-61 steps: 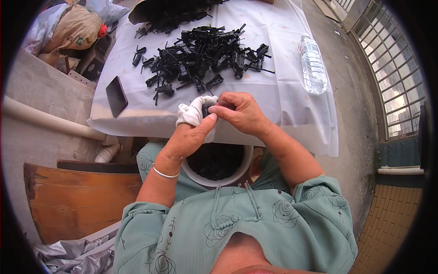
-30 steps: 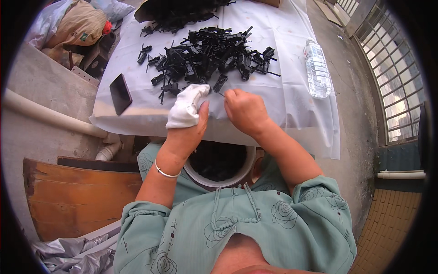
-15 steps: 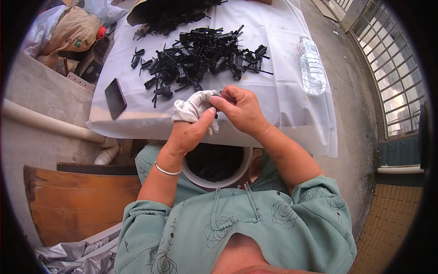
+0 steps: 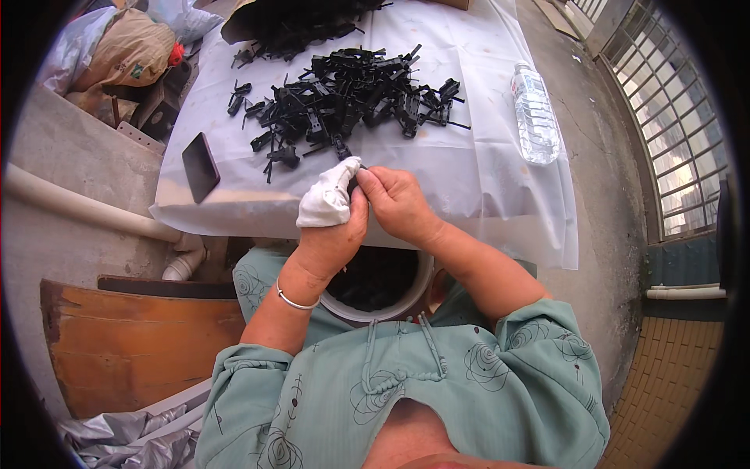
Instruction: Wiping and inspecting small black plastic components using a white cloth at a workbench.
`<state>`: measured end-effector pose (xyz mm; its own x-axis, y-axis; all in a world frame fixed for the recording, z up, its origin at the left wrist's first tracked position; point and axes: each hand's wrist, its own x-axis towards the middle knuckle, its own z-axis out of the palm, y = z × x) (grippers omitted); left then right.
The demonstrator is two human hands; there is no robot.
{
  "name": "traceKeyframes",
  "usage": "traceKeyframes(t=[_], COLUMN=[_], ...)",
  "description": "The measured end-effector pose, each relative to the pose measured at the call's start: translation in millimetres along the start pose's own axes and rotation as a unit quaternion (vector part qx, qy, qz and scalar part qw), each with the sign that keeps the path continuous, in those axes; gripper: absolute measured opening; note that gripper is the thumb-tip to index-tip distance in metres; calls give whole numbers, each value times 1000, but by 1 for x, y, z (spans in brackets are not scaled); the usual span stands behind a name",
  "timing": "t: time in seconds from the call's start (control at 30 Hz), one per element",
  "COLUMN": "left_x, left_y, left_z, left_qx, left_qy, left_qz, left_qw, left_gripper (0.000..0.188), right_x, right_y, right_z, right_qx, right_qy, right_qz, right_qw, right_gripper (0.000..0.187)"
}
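Both my hands meet just past the near edge of the table, over a bucket. A white cloth covering [image 4: 324, 202] wraps the fingers of my left hand [image 4: 336, 238], which is closed around a small black plastic part [image 4: 353, 184]; only a dark sliver of it shows. My right hand [image 4: 398, 203] presses against it with thumb and fingers curled closed, and what lies inside its grip is hidden. Beyond the hands spreads a heap of black plastic parts [image 4: 344, 98] with thin prongs. Below, between my knees, the white-rimmed bucket [image 4: 426, 277] contains dark pieces.
A white plastic sheet [image 4: 484, 187] covers the table. On it lie a dark phone [image 4: 201, 168] at the left and a clear water bottle [image 4: 536, 117] at the right. More black parts [image 4: 305, 31] spill from a bag at the back. An orange-brown board [image 4: 141, 340] stands lower left.
My right hand has turned inward and its fingers have curled in against the left. The left hand has rotated and shifted slightly nearer me, its cloth-covered fingers folding over the part.
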<state>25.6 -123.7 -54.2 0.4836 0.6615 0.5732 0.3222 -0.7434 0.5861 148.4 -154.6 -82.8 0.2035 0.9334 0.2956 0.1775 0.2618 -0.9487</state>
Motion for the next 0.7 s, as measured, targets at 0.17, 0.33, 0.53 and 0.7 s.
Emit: traceKeyframes(t=[0.17, 0.33, 0.53, 0.7], left_x=[-1, 1, -2, -7], left_y=[1, 8, 9, 9], left_z=[1, 2, -2, -5], left_qx=[-35, -138, 57, -102], left_qy=[0, 25, -9, 1], left_qz=[-58, -93, -17, -116], left_qw=[998, 986, 998, 988], left_gripper=[29, 29, 31, 27], right_x=[0, -1, 0, 0], right_y=[-4, -20, -3, -20], right_z=[3, -7, -1, -6], right_qx=[10, 93, 59, 81], right_qy=[-16, -54, -51, -81], right_qz=[19, 48, 88, 115], right_qw=[1000, 993, 993, 987], right_gripper=[28, 28, 30, 30])
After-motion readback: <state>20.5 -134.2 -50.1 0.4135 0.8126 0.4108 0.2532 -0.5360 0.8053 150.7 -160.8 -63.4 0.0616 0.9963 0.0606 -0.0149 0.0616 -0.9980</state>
